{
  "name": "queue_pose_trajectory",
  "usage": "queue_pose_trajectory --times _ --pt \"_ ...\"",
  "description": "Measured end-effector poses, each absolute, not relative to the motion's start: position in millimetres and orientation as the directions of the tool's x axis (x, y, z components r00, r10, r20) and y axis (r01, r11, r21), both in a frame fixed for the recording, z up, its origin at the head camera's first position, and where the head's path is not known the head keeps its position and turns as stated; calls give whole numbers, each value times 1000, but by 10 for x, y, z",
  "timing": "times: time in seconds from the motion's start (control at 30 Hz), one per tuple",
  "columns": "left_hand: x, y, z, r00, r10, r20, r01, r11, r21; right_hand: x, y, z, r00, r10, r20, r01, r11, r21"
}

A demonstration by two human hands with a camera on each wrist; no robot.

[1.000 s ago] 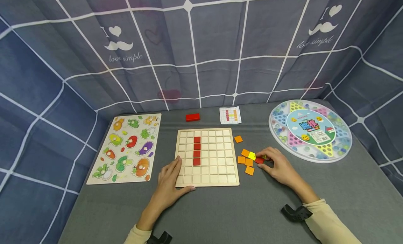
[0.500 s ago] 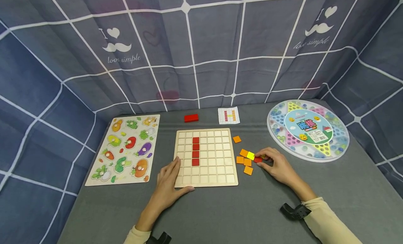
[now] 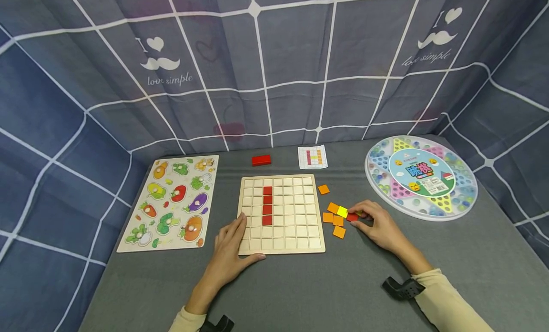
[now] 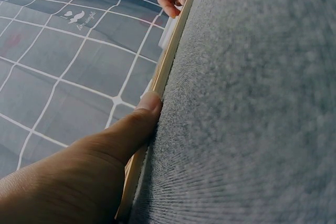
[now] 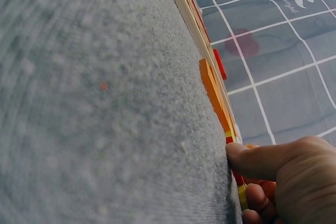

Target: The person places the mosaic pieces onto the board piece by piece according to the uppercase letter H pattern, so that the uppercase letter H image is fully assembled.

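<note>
A: Where is the red tile (image 3: 352,217) at the right hand (image 3: 379,227)?

B: On the bench (image 3: 300,294), to the right of the wooden board (image 3: 296,230), tucked against a yellow tile (image 3: 342,212) and close to the loose orange tiles (image 3: 338,220). Thumb and forefinger pinch it from opposite sides; I can't tell whether it has left the cloth. A sliver of yellow shows under the same fingers.

A: And the left hand (image 3: 230,246)?

B: Grasping nothing. Its fingers lie straight along the board's left side, with the thumb against the near edge.

A: How would you expect the tile to handle?

B: Light and stiff, I'd judge, likely wood or plastic. The face looks smooth, so it may slide under a fingertip. Not fragile, but thin, so there's little edge to catch.

A: Best hold?

B: Two opposite edges, thumb and forefinger, keeping the fingertips high so they clear the cell walls. Pinching low could drag the neighbouring yellow along.

A: The board itself?

B: Flat, rigid, probably light enough to skid on the cloth, so steadying it by the rim makes sense. Four red tiles (image 3: 268,210) sit in its third column from the left; a pressing palm might disturb those.
</note>
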State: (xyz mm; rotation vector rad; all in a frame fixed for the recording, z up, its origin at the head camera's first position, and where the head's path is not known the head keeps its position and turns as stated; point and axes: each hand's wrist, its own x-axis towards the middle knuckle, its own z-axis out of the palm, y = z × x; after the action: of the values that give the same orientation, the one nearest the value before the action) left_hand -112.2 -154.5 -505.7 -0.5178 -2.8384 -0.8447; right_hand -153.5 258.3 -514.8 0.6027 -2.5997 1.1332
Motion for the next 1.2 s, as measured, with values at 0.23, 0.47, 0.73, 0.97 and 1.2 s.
queue_pose_trajectory --times 0.23,0.47,0.73,0.97,1.2 --pt "-1128 -1545 -5054 -930 287 229 366 780 508 -1535 2579 -5148 -888 -273 371 -457 622 -636" --pt "-1126 -1545 -5051 -928 291 233 371 776 510 -1529 2582 -5153 -889 -275 365 -454 624 -636" --pt "-1127 -1543 -5054 -929 289 230 368 776 512 -1534 2575 -5160 -890 -273 364 -452 624 -637" --pt "-1126 -1544 -5050 -928 289 234 370 779 506 -1526 2568 -5160 -888 -265 375 -455 624 -635" --pt "-1129 -1548 -5057 -929 291 228 368 789 492 -1522 2566 -5182 -881 -253 400 -464 631 -622"
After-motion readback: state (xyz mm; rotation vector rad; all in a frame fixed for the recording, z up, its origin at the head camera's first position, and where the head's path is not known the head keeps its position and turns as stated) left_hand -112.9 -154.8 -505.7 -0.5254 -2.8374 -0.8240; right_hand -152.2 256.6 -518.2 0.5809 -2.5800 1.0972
